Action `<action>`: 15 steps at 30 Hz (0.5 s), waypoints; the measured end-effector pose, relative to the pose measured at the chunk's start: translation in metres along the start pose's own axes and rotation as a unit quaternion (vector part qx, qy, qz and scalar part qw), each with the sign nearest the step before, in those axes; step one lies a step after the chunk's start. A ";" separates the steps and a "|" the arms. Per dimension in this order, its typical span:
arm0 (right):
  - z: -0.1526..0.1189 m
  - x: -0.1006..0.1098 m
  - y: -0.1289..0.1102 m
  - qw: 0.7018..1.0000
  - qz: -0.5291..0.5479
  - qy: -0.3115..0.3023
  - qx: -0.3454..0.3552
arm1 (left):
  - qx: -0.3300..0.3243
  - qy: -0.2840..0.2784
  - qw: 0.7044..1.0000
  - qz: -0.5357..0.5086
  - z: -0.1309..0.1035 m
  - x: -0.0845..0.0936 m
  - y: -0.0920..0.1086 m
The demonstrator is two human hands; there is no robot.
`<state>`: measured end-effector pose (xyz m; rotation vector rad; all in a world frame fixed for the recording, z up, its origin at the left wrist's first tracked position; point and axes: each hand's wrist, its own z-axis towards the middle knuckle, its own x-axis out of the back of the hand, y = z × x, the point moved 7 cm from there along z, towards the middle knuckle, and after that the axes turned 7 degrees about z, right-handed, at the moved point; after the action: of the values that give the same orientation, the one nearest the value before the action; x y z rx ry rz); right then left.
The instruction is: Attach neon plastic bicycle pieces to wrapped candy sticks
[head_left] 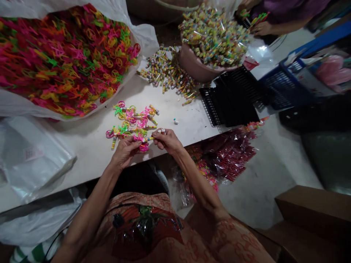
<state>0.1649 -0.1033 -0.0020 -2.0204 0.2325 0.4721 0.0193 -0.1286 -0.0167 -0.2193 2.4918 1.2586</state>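
Observation:
My left hand [126,150] pinches a small pink plastic piece [139,138] near the front edge of the table. My right hand [168,140] has its fingers closed on a slim tube of colourful candy [149,138] that meets the pink piece. White tube ends [161,131] show at the top of the right fingers; how many is hidden. Just beyond both hands lies a group of candy tubes with pink, green and yellow plastic pieces [131,118]. One small blue-and-white bit [175,121] lies on the table to the right.
A large white sack [148,36] of bright plastic pieces is at the left. Loose candy tubes [167,69] lie beside a heaped pink basin [192,65]. Black trays [233,95] and a blue basket [285,84] are at the right. Another person's hand [261,28] works at the far right.

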 end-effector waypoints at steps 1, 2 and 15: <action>-0.002 -0.001 -0.003 1.000 -0.012 0.011 0.022 | -0.013 0.012 1.000 0.008 0.000 0.002 0.001; -0.003 -0.003 -0.006 0.998 -0.028 0.020 0.044 | -0.027 0.026 0.999 0.015 0.001 0.003 0.002; 0.032 0.040 -0.074 0.858 -0.386 0.194 0.277 | -0.281 0.318 0.786 0.449 0.008 0.078 0.121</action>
<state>0.2197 -0.0387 0.0273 -1.4458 -0.1947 -0.4761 -0.0857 -0.0495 0.0411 0.6048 2.7326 2.7048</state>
